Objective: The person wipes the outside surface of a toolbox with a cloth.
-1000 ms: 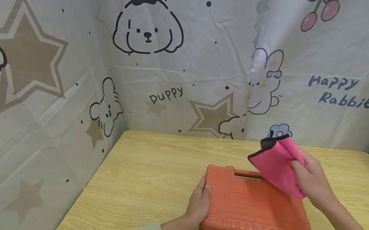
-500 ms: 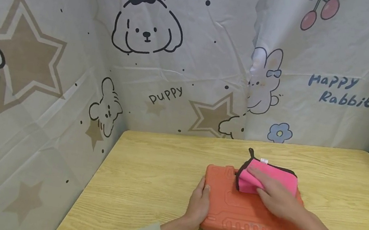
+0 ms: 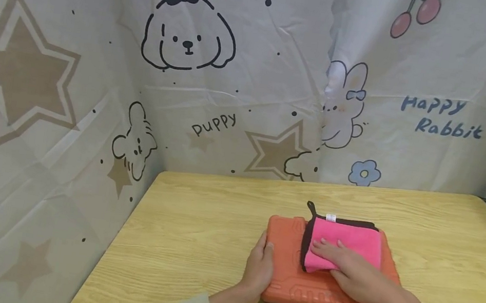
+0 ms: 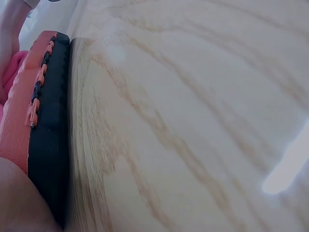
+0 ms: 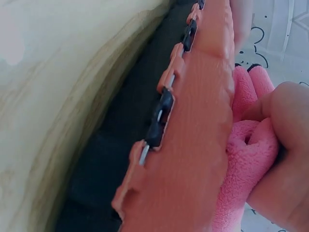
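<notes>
An orange plastic tool case [image 3: 280,281] with a black lower half lies flat on the wooden table. My left hand [image 3: 258,267] grips its left side, thumb at the lid's edge and fingers along the far side. Spread over the upper right of the lid is a pink cloth [image 3: 352,237] with a dark border, a small loop and a white tag. My right hand [image 3: 358,274] presses the cloth onto the lid with extended fingers. In the right wrist view, the cloth [image 5: 246,159] bulges in folds beside this hand. Hinges [image 5: 159,116] run along the case's near edge.
The light wooden table [image 3: 185,231] extends around the case, with a bright reflection near its front. A pale curtain [image 3: 241,32] printed with cartoon animals and stars hangs behind the table and along its left side.
The cloth, first held up over the case's right side, has come down onto the lid and moved left and nearer with my right hand. My left hand keeps its hold on the case.
</notes>
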A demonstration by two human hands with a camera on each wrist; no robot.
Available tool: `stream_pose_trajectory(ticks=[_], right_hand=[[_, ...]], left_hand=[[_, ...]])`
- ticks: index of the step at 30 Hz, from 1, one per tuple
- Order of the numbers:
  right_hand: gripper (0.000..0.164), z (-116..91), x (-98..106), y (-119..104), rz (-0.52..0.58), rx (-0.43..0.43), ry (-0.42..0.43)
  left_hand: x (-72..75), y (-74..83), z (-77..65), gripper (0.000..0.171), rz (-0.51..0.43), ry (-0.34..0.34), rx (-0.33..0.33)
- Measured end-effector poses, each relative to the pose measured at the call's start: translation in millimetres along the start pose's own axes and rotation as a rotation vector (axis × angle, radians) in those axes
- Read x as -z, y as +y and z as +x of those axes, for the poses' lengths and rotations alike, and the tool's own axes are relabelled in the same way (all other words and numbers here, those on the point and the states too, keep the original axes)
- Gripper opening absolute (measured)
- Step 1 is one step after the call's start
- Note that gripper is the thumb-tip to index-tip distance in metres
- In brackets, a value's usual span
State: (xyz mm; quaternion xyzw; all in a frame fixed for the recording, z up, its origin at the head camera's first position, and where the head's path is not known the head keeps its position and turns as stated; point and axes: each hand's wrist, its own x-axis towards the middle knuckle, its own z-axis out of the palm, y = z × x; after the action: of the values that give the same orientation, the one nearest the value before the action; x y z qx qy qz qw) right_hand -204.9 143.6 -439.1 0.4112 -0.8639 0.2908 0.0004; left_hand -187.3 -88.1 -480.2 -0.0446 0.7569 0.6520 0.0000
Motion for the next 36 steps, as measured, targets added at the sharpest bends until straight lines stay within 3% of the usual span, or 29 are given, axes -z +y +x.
stream_pose_trajectory(ticks=[9,16,27,32,36], right_hand=[[0.050,-11,-1,-9,0.019,0.018,-0.048],[0.054,-25,-2,-16,0.054,0.028,-0.055],[0.071,-45,-7,-22,0.039,0.187,-0.008],[0.055,-53,5,-24,0.178,0.083,-0.099],[0.048,-56,22,-21,0.386,0.022,-0.125]], left_hand=[[0.6,0.4,0.5,0.054,-0.033,-0.017,0.037],[0.1,-0.3,2.4,0.053,-0.041,-0.019,0.017],[-0.3,0.5,2.9,0.053,-0.023,-0.002,0.004],[-0.3,-0.1,2.5,0.054,-0.033,-0.012,0.012],[-0.2,0.0,1.0,0.054,-0.025,-0.012,0.005]])
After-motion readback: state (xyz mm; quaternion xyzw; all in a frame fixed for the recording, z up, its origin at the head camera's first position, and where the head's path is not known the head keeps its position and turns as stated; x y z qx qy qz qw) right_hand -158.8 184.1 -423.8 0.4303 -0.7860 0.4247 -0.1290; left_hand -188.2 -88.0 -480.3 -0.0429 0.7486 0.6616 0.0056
